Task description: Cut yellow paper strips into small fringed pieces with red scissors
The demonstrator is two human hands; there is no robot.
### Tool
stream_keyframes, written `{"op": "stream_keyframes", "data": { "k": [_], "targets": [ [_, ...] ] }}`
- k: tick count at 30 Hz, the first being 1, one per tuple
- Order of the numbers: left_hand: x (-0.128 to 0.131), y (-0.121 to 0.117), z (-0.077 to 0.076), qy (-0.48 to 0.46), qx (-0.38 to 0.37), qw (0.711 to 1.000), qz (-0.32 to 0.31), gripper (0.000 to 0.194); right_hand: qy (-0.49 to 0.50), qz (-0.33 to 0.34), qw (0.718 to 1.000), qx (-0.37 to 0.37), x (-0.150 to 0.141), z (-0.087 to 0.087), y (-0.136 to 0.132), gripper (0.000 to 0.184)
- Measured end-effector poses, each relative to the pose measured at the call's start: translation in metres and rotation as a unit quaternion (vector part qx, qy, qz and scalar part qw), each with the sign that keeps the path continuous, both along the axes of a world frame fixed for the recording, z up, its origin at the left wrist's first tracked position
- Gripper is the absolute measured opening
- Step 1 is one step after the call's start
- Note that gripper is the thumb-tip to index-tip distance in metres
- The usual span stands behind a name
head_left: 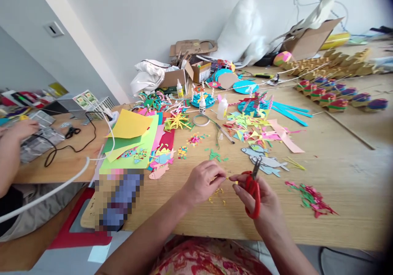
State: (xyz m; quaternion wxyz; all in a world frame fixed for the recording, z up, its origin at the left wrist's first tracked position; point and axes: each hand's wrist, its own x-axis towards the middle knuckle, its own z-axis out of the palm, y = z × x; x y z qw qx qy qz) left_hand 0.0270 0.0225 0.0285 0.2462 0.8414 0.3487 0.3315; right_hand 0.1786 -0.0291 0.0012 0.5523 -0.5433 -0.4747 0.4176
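Over the front of the table, my left hand [204,181] is closed in a pinch on a tiny yellow paper piece [228,178], mostly hidden by the fingers. Close to its right, my right hand [263,193] holds red-handled scissors [254,191], their blades pointing up and away. The thumb and forefinger of that hand reach toward the same yellow piece. Small yellow paper scraps [219,196] lie on the wood below both hands. Just beyond are green paper cuttings [215,155] and grey-blue paper fish [268,163]. Red and green shreds [313,199] lie to the right.
Coloured paper sheets [129,124] and pink paper fish [159,172] lie left. Glue bottles [222,109], a tape roll [201,120] and blue disc decorations [203,100] stand farther back. Painted egg-carton pieces [337,97] and a stick [350,131] are right. A co-worker's arm [15,144] shows left.
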Motion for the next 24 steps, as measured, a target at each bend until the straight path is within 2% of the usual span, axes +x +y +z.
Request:
{"op": "stream_keyframes", "data": {
  "k": [8, 15, 18, 21, 24],
  "targets": [
    [-0.004, -0.007, -0.01, 0.013, 0.024, 0.999, 0.037, 0.007, 0.042, 0.021, 0.999, 0.004, -0.013, 0.006, 0.004, 0.021],
    [-0.004, -0.011, -0.01, 0.026, 0.015, 0.999, 0.033, 0.008, 0.083, 0.029, 0.996, -0.001, -0.017, 0.003, 0.008, 0.027],
    [-0.004, -0.012, -0.01, 0.015, -0.02, 0.999, 0.048, 0.007, 0.083, 0.029, 0.996, -0.005, -0.017, 0.003, 0.009, 0.027],
    [-0.005, -0.013, -0.01, 0.01, -0.092, 0.993, 0.071, 0.014, 0.076, 0.031, 0.997, -0.003, -0.018, 0.005, 0.009, 0.026],
    [-0.005, -0.014, -0.007, 0.033, -0.128, 0.991, 0.035, 0.005, 0.067, 0.034, 0.997, 0.006, -0.019, 0.005, 0.009, 0.024]
  ]
}}
